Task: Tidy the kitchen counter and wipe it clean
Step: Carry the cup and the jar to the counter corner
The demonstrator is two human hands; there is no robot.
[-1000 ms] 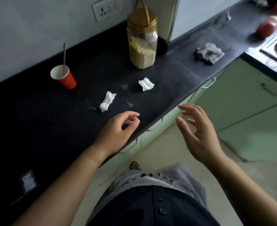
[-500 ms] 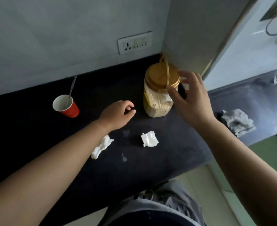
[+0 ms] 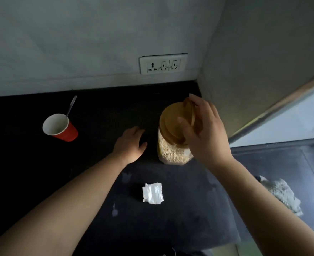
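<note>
Right hand (image 3: 204, 133) has gone from beside the jar (image 3: 171, 152) to on top of it; half a second ago it was only reaching at the lid's edge. Left hand (image 3: 130, 145) has slid further in and now sits just left of the jar. View has tipped closer to the wall, and the second tissue is no longer visible, probably under the left forearm.

State now:
- Right hand: thumb on the near side of the upright handle (image 3: 189, 111), fingers curled over the far side, so it pinches the handle above the gold lid (image 3: 171, 122).
- Left hand: palm down on the counter (image 3: 97, 111), fingers loosely bent, holding nothing.
- Jar: upright on the counter at the back corner, near the wall and side panel, base not lifted as far as I can tell.

Key geometry: jar's long axis is vertical and the right hand is directly above it, so the lift looks like straight up. Left hand is beside the body, close enough to steady it.

Still to clear: crumpled tissue (image 3: 152, 193) in front of the jar, red cup (image 3: 61, 128) with spoon (image 3: 71, 105) well to the left. Grey cloth (image 3: 280, 194) lies to the right. My read is tidying is in hand and wiping hasn't begun.
</note>
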